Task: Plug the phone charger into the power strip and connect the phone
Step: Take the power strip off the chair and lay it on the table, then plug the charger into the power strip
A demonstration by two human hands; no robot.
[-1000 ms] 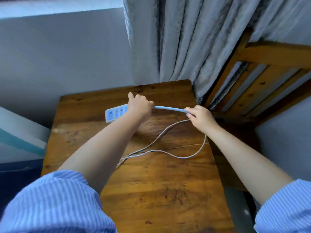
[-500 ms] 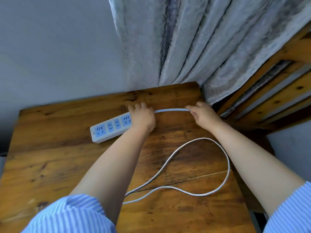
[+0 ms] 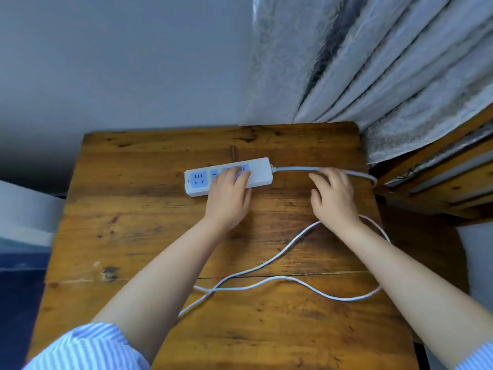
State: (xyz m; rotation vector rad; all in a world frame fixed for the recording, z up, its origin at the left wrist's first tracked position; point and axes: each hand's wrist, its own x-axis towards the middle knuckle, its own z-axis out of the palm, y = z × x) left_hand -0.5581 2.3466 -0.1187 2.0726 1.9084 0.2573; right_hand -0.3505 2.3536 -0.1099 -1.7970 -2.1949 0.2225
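Left hand (image 3: 228, 198) flat, palm down, fingers extended; right hand (image 3: 333, 196) loosely spread, palm down

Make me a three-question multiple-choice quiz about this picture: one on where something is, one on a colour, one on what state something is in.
1. Where does the power strip lie?
A. on the table, toward its far edge
B. on the floor
C. on the chair

2. What colour are the strip's socket faces?
A. red
B. blue
C. green

3. What is plugged into the strip's visible sockets?
A. a phone charger
B. two plugs
C. nothing

Answers:
1. A: the strip rests flat on the wooden table, with the left hand on it.
2. B: the sockets show as blue panels on a white body.
3. C: the visible sockets are bare; only the strip's own cord leaves its end, under the right hand.
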